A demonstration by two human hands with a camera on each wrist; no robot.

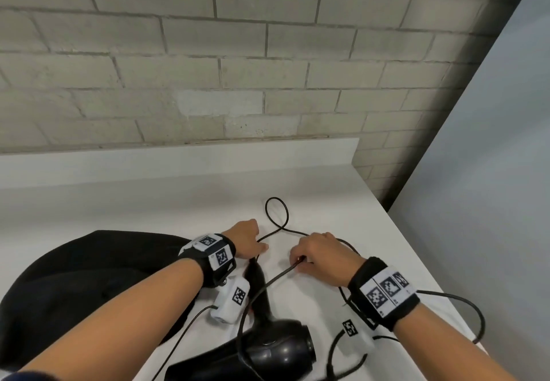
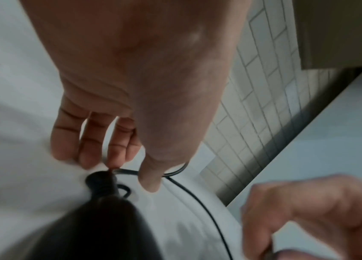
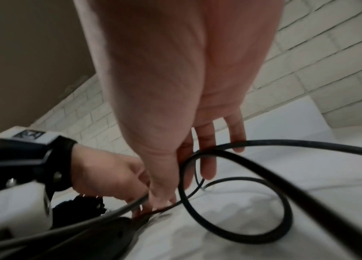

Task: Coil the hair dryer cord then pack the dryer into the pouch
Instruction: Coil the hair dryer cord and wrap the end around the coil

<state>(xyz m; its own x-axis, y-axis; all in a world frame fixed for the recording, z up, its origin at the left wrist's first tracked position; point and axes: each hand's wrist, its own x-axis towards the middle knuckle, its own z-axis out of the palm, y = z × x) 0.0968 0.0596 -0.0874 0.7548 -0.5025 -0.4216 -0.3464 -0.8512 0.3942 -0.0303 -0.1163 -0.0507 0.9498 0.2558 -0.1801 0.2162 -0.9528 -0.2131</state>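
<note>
your left hand (image 1: 247, 239) pinches the thin black rubber cord (image 1: 276, 205) right where it leaves the tip of the handle of the glossy black plastic hair dryer (image 1: 268, 348); in the left wrist view the fingertips (image 2: 114, 158) close on it just above the strain relief. your right hand (image 1: 320, 257) sits just to the right, thumb and fingers curled round a later stretch of the same cord. between the two hands the cord runs away from you into one small loop on the white countertop (image 1: 178, 202). the dryer lies near you, handle pointing away toward the left hand, barrel toward your body. the slack trails right and behind your right wrist, so the right hand is the nearer one to draw it in, i judge. the black fabric pouch (image 1: 89, 276) lies flat to the left, under your left forearm.
</note>
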